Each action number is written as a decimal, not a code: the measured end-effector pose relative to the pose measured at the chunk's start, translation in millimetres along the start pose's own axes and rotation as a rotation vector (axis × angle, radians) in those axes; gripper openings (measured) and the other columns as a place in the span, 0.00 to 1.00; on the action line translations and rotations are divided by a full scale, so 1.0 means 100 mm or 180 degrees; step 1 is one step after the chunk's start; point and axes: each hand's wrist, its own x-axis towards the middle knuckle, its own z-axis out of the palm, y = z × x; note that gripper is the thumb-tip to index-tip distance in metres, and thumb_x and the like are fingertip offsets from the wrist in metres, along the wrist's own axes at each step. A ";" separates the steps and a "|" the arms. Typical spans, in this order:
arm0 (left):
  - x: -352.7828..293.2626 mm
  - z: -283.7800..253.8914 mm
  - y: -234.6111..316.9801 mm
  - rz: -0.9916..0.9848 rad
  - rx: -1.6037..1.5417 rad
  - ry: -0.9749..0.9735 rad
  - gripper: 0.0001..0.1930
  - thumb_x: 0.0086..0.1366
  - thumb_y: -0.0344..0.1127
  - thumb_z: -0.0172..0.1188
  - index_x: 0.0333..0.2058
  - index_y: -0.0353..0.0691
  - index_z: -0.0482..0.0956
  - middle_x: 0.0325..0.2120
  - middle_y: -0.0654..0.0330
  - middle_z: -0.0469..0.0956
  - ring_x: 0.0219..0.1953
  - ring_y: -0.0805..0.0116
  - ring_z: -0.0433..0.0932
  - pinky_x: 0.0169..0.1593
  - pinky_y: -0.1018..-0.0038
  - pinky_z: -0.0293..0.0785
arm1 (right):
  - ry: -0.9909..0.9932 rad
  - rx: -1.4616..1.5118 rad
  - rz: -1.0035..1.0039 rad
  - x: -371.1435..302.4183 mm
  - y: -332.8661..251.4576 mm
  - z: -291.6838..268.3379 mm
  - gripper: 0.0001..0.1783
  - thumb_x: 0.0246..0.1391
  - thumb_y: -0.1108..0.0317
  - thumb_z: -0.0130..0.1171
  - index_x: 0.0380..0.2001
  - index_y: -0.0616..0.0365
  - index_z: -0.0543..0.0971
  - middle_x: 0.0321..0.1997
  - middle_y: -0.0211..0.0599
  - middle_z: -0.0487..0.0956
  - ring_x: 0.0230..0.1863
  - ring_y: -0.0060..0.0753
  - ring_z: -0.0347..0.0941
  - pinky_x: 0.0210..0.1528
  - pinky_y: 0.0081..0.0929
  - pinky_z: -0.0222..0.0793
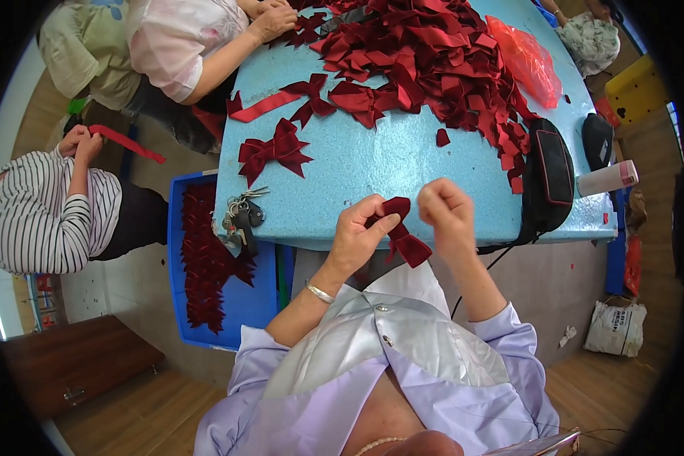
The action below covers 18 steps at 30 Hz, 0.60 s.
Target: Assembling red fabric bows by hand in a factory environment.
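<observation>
My left hand pinches a dark red velvet bow between thumb and fingers, just off the front edge of the blue table. To its right my raised right hand is closed, fingers curled in and slightly blurred, apart from the bow. Whatever it may hold is too small or hidden to make out. On the table ahead to the left lies a finished-looking red bow. Behind that, a red ribbon strip runs beside another bow.
A large heap of red ribbon pieces covers the table's far part, beside a red plastic bag. Keys sit at the left corner. A blue bin holds bows. A black bag and bottle stand right. Co-workers sit left and far.
</observation>
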 end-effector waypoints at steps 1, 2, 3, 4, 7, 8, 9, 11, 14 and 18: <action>-0.01 -0.01 0.00 0.0007 -0.0030 0.0030 0.05 0.63 0.29 0.60 0.37 0.35 0.77 0.30 0.70 0.76 0.32 0.84 0.71 0.35 0.84 0.69 | 0.0074 0.0570 0.0188 0.02 0.01 -0.02 0.02 0.54 0.75 0.56 0.29 0.61 0.73 0.24 0.25 0.70 0.24 0.16 0.62 0.26 0.18 0.56; -0.01 0.00 0.00 0.0008 -0.0026 0.0027 0.05 0.63 0.29 0.60 0.37 0.35 0.77 0.30 0.70 0.76 0.32 0.84 0.71 0.35 0.84 0.69 | 0.0076 0.0573 0.0185 0.02 0.01 -0.04 0.02 0.54 0.75 0.56 0.29 0.61 0.73 0.24 0.25 0.70 0.24 0.16 0.62 0.26 0.18 0.56; -0.02 0.02 0.00 -0.0167 -0.0337 0.0077 0.06 0.63 0.29 0.60 0.38 0.35 0.78 0.30 0.69 0.76 0.32 0.83 0.71 0.35 0.84 0.69 | -0.0067 0.0340 0.0110 0.01 0.00 -0.04 0.02 0.55 0.76 0.55 0.32 0.61 0.74 0.26 0.25 0.71 0.26 0.17 0.64 0.27 0.19 0.58; -0.02 0.05 0.05 -0.0343 -0.0651 0.0123 0.07 0.64 0.29 0.60 0.39 0.36 0.78 0.31 0.69 0.76 0.32 0.83 0.72 0.34 0.84 0.69 | -0.0205 0.0102 0.0036 0.01 -0.07 -0.03 0.03 0.55 0.76 0.55 0.34 0.61 0.75 0.28 0.26 0.73 0.27 0.17 0.66 0.28 0.19 0.61; -0.01 0.10 0.12 -0.0547 -0.0966 0.0087 0.07 0.64 0.29 0.59 0.39 0.36 0.79 0.31 0.70 0.76 0.33 0.83 0.71 0.35 0.84 0.69 | -0.0445 -0.0088 -0.0139 0.01 -0.05 0.03 0.06 0.55 0.76 0.55 0.37 0.61 0.76 0.31 0.28 0.75 0.30 0.18 0.69 0.30 0.19 0.64; -0.01 0.11 0.14 -0.0574 -0.0966 0.0020 0.06 0.64 0.29 0.59 0.39 0.35 0.79 0.30 0.70 0.76 0.33 0.83 0.70 0.37 0.83 0.68 | -0.0560 -0.0039 -0.0237 0.00 -0.02 0.05 0.06 0.55 0.76 0.54 0.37 0.62 0.76 0.32 0.28 0.76 0.31 0.18 0.70 0.31 0.20 0.65; -0.01 0.11 0.15 -0.0608 -0.0958 -0.0058 0.06 0.65 0.29 0.59 0.38 0.35 0.79 0.30 0.71 0.75 0.32 0.82 0.69 0.39 0.82 0.68 | -0.0662 0.0016 -0.0337 -0.01 0.00 0.06 0.07 0.55 0.76 0.54 0.37 0.62 0.77 0.33 0.29 0.77 0.32 0.19 0.71 0.32 0.20 0.66; -0.02 0.11 0.18 -0.0651 -0.0986 -0.0092 0.06 0.65 0.29 0.59 0.38 0.35 0.79 0.30 0.71 0.75 0.32 0.82 0.69 0.38 0.83 0.67 | -0.0679 -0.0242 -0.0430 0.00 0.00 0.04 0.07 0.53 0.77 0.54 0.36 0.62 0.77 0.32 0.30 0.77 0.32 0.20 0.71 0.32 0.21 0.66; -0.03 0.12 0.20 -0.0729 -0.1061 -0.0115 0.06 0.65 0.29 0.58 0.38 0.35 0.79 0.29 0.70 0.75 0.31 0.83 0.69 0.36 0.83 0.67 | -0.0751 -0.0776 -0.0584 0.01 -0.04 0.03 0.07 0.51 0.78 0.54 0.35 0.63 0.78 0.32 0.32 0.77 0.31 0.22 0.72 0.32 0.22 0.67; -0.05 0.11 0.13 -0.0677 -0.1221 -0.0116 0.06 0.66 0.29 0.57 0.38 0.35 0.79 0.30 0.70 0.74 0.30 0.83 0.68 0.33 0.84 0.65 | -0.0643 -0.1160 -0.0842 0.00 -0.14 0.08 0.07 0.47 0.80 0.55 0.33 0.64 0.77 0.28 0.37 0.78 0.26 0.28 0.74 0.26 0.24 0.67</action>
